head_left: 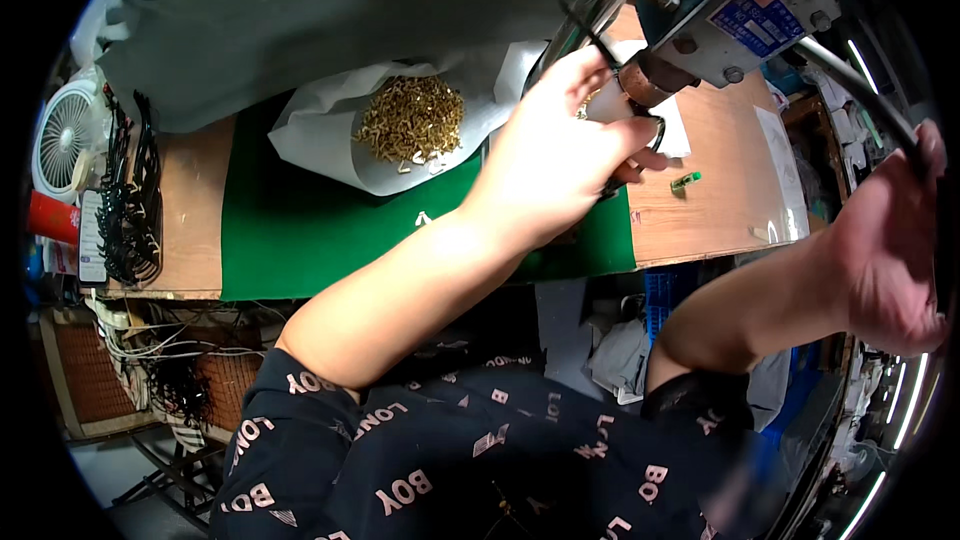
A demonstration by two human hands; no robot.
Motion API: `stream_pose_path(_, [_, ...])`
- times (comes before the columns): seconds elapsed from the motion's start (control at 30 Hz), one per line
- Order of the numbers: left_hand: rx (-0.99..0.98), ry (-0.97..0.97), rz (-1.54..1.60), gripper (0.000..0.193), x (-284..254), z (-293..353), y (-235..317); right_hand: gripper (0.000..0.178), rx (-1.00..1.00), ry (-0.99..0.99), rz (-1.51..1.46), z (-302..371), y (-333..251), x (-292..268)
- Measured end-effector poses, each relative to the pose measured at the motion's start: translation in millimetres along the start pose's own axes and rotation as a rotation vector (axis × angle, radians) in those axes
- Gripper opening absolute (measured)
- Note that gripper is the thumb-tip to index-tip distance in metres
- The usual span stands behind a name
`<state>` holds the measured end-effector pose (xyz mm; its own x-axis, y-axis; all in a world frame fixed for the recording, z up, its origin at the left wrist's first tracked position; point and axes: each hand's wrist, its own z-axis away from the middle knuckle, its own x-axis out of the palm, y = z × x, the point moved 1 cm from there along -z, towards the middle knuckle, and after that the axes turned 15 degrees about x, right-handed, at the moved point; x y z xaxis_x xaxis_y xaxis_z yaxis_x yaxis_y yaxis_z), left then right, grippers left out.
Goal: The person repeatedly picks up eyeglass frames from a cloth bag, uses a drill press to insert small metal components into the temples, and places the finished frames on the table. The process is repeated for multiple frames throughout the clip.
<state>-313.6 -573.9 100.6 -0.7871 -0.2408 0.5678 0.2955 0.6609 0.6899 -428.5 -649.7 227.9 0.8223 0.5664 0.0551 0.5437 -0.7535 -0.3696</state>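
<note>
My left hand [565, 145] is under the head of a hand press [745, 15], its thumb and fingers curled inward. A thin black strip [590, 32] and a small black loop [657, 135] show at its fingers; what it grips is mostly covered. Just beyond the fingertips is the press's round brown ram [650, 78]. At the far right my right hand [890, 250] closes around the end of the press's dark lever [865, 90]. Left of my left hand, a pile of small gold-coloured metal pieces [410, 122] lies on white paper [330, 140].
A green mat [290, 250] covers part of the wooden table [690, 225]. One small light piece [423, 219] lies on the mat, and a small green object [686, 182] on the wood. At left are a white fan [68, 140], black cords [130, 210] and a red can [53, 217].
</note>
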Motion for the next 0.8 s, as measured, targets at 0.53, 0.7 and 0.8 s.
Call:
stream_pose_path(0.53, [-0.012,0.922,-0.47,0.04,-236.1,198.4,124.3,0.019,1.194,-0.44,0.984,200.3,219.8,-108.2])
stream_pose_path(0.7, [0.169,0.301,-1.741,0.044,-167.3,154.8,108.5,0.022,1.007,-0.536,1.073,200.0,211.7,-108.4])
stream_pose_path(0.8, [0.056,-0.14,-1.936,0.052,-141.3,138.4,87.9,0.017,0.969,-0.66,0.995,199.7,185.4,-106.1])
